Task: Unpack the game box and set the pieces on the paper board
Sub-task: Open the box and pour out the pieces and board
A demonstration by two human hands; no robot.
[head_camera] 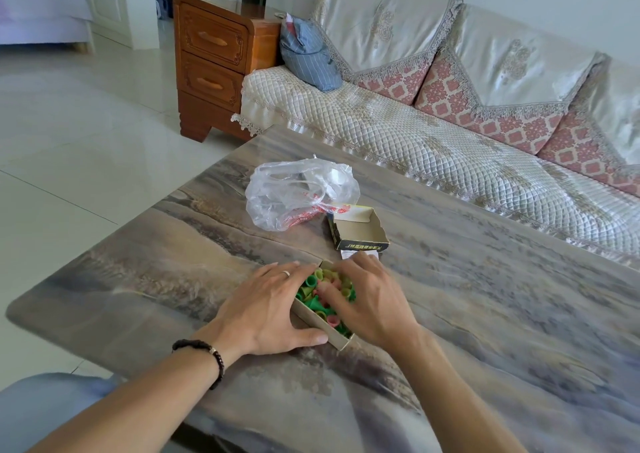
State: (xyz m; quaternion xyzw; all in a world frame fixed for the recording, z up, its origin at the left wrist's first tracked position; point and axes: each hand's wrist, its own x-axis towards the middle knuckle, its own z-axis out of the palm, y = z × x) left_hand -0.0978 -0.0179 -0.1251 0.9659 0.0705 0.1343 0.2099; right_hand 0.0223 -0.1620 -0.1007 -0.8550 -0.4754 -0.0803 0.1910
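Note:
An open cardboard game box (317, 323) lies on the table (485, 314) in front of me, full of small green, pink and yellow-green plastic pieces (311, 292). My left hand (270, 308) rests on its left side, fingers straight over the pieces and thumb along the near wall. My right hand (375, 302) covers the right side, fingers curled over the far right edge and thumb down among the pieces. The box lid (360, 236) lies upside down just beyond. A bit of folded white paper (356, 254) shows between the lid and my right fingertips.
A crumpled clear plastic bag (298, 192) sits behind the lid. A quilted sofa (433, 147) runs along the table's far side, and a wooden drawer cabinet (214, 61) stands at its left end. The table's left corner (20, 310) is near my knee.

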